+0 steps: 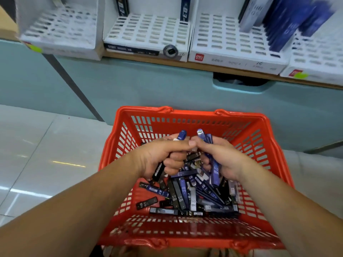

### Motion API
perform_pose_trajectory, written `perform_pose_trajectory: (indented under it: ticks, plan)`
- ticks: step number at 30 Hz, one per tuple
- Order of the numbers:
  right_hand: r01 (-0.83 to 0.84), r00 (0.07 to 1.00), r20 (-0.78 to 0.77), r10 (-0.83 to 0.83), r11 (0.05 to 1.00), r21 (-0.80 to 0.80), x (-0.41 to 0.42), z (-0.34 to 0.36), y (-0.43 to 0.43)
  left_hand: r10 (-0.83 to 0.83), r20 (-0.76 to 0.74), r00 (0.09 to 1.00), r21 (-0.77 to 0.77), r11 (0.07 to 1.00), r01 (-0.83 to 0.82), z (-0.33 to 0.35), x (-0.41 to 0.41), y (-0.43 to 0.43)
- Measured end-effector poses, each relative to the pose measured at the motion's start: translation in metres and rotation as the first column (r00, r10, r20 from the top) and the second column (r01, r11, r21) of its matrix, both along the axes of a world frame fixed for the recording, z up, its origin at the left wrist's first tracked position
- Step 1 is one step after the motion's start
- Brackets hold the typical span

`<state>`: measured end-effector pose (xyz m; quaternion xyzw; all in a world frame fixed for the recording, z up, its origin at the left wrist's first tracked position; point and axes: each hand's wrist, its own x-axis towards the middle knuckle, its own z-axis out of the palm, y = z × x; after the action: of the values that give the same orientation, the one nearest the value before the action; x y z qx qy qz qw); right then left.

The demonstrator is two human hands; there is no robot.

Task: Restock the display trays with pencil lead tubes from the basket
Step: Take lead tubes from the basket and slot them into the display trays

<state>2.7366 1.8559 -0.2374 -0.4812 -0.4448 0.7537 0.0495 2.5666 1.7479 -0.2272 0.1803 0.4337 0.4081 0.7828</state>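
- Head view looked down into a red basket (193,114) held close in front of the person, with both hands working inside it.
- Left hand (161,154) was curled into a fist round a small bunch of tubes. A blue tube (182,135) poked up past the thumb toward the basket's far wall, and a black tube (158,172) hung out below the palm.
- Right hand (222,158) was closed the same way round several blue tubes (215,170) marked HB, caps uppermost. The two thumbs touched, which I took for squaring the bunches against each other.
- Loose tubes (185,198) lay jumbled on the basket's floor beneath the hands and toward its near wall, with black, blue and a few white ones mixed.
- Display trays (148,32) stood on a shelf (204,66) above and beyond the basket's far rim. The tray straight beyond it held only two dark tubes (185,8) at its back. The tray (232,41) beyond the basket's right corner carried a leaning row of blue ones.
- Gripping the tubes upright in bunches looked to me like a way to carry many at once and drop them end-first into the slots.
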Motion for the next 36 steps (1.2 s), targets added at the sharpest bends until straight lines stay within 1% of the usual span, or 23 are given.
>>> perform_pose_trajectory:
  ticks: [2,4,5,7,10,13,14,15,18,20,22,24,25,27,29,32,34,36]
  plan:
    - [-0.135,0.990,-0.027,0.136,0.990,0.028,0.005,0.022,-0.005,-0.027,-0.025,0.999,0.036,0.999,0.028,0.018,-0.002,-0.006]
    - [-0.261,0.965,0.025,0.260,0.959,0.113,0.009,0.042,-0.010,-0.001,-0.024,1.000,0.033,0.999,0.002,0.037,-0.004,-0.010]
    - [-0.298,0.955,0.062,0.291,0.940,0.165,0.011,0.051,-0.011,0.008,-0.037,0.999,0.030,1.000,-0.007,0.047,-0.005,-0.012]
    - [-0.336,0.941,0.137,0.310,0.908,0.252,0.013,0.071,-0.012,0.043,-0.115,0.992,0.006,0.999,-0.043,0.065,-0.009,-0.017]
    - [-0.336,0.940,0.175,0.294,0.891,0.304,0.020,0.104,-0.013,0.118,-0.287,0.951,0.014,0.993,-0.119,0.092,-0.014,-0.019]
    - [-0.307,0.950,0.157,0.268,0.892,0.332,0.026,0.135,-0.014,0.211,-0.514,0.831,0.051,0.975,-0.216,0.121,-0.020,-0.021]
    - [-0.309,0.950,0.164,0.267,0.885,0.348,0.028,0.148,-0.014,0.226,-0.558,0.799,0.069,0.971,-0.227,0.133,-0.022,-0.023]
    - [-0.322,0.945,0.175,0.275,0.873,0.366,0.028,0.161,-0.015,0.235,-0.573,0.785,0.087,0.970,-0.228,0.146,-0.023,-0.026]
    - [-0.392,0.920,0.200,0.338,0.811,0.433,0.024,0.203,-0.018,0.239,-0.574,0.783,0.132,0.971,-0.199,0.191,-0.021,-0.030]
    - [-0.408,0.913,0.187,0.364,0.776,0.481,0.018,0.227,-0.023,0.273,-0.586,0.763,0.177,0.962,-0.209,0.217,-0.018,-0.030]
    - [-0.374,0.925,0.155,0.348,0.757,0.536,0.010,0.243,-0.026,0.327,-0.613,0.719,0.228,0.945,-0.236,0.238,-0.017,-0.031]
    - [-0.269,0.955,0.059,0.289,0.770,0.578,0.003,0.256,-0.027,0.377,-0.622,0.686,0.259,0.926,-0.274,0.255,-0.022,-0.036]
    - [-0.195,0.967,-0.024,0.253,0.798,0.571,0.000,0.260,-0.027,0.390,-0.625,0.676,0.266,0.921,-0.286,0.262,-0.026,-0.040]
    - [-0.079,0.962,-0.186,0.199,0.857,0.509,-0.005,0.262,-0.031,0.417,-0.639,0.646,0.283,0.909,-0.308,0.274,-0.031,-0.047]
    - [-0.031,0.946,-0.273,0.176,0.885,0.464,-0.009,0.254,-0.036,0.447,-0.648,0.617,0.304,0.894,-0.329,0.282,-0.034,-0.051]
    - [0.025,0.950,-0.284,0.129,0.875,0.483,-0.014,0.242,-0.038,0.483,-0.648,0.589,0.352,0.876,-0.331,0.286,-0.034,-0.049]
    - [0.065,0.952,-0.292,0.097,0.864,0.500,-0.016,0.241,-0.033,0.503,-0.628,0.593,0.367,0.864,-0.344,0.282,-0.035,-0.044]
    - [0.123,0.943,-0.328,0.055,0.858,0.498,-0.018,0.242,-0.026,0.491,-0.625,0.607,0.354,0.871,-0.341,0.277,-0.038,-0.037]
